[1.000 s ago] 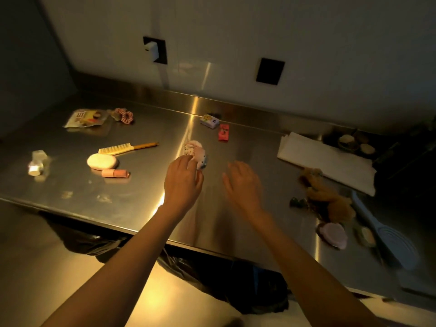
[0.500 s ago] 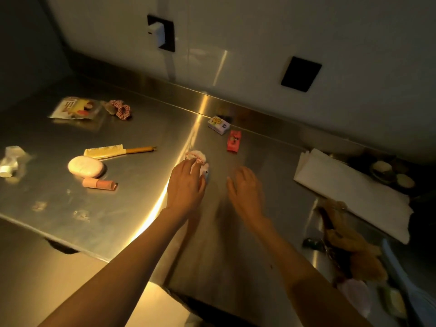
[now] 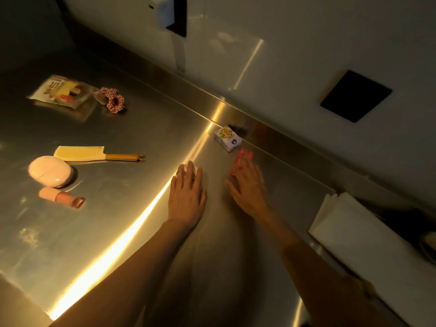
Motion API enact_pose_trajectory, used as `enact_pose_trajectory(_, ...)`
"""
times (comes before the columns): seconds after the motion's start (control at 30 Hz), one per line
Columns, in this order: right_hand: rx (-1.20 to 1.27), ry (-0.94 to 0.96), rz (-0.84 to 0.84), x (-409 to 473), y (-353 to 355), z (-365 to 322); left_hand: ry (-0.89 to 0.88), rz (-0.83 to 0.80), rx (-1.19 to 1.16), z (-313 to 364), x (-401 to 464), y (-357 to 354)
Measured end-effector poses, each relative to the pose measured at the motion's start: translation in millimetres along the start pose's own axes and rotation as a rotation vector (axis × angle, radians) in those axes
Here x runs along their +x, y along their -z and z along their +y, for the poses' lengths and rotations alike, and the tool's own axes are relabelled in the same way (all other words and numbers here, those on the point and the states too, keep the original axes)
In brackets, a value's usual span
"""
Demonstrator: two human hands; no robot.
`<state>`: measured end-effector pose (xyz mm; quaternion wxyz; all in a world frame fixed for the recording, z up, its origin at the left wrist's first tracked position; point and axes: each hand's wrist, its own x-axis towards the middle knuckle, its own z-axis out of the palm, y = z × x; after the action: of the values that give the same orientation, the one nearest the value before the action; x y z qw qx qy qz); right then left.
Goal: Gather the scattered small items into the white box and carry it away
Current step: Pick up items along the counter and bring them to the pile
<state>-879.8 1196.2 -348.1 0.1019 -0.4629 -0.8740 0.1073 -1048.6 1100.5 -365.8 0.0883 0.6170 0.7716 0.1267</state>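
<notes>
Steel worktop (image 3: 132, 223), dim light. The left hand (image 3: 187, 194) lies palm down, fingers together, over a small white item (image 3: 190, 166) near the middle of the worktop; only its far edge shows past the fingertips, so I cannot tell whether it is gripped. The right hand (image 3: 247, 185) is spread flat and released, its fingertips reaching a red packet (image 3: 243, 159) nearer the back edge. Just beyond the packet, a small printed box (image 3: 227, 138) sits against the back edge. Toward the left edge lie a comb (image 3: 94, 154), a pink oval case (image 3: 50, 170) and a pink tube (image 3: 61, 197). In the back left corner sit a snack bag (image 3: 61, 92) and a scrunchie (image 3: 112, 99). The white box (image 3: 368, 234) rests at the right edge.
</notes>
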Motion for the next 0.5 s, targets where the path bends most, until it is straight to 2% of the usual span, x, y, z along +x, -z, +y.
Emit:
enact_pose_trajectory(0.23, -0.15, 0.172, -0.069, 71.6, 2.3, 23.6, 0.034, 0.014, -0.019, -1.5, 58.8, -4.0)
enact_pose_trajectory(0.5, -0.156, 0.29, -0.175, 115.8, -5.5, 42.3, 0.048, 0.049, -0.022, -6.3, 98.8, -8.0)
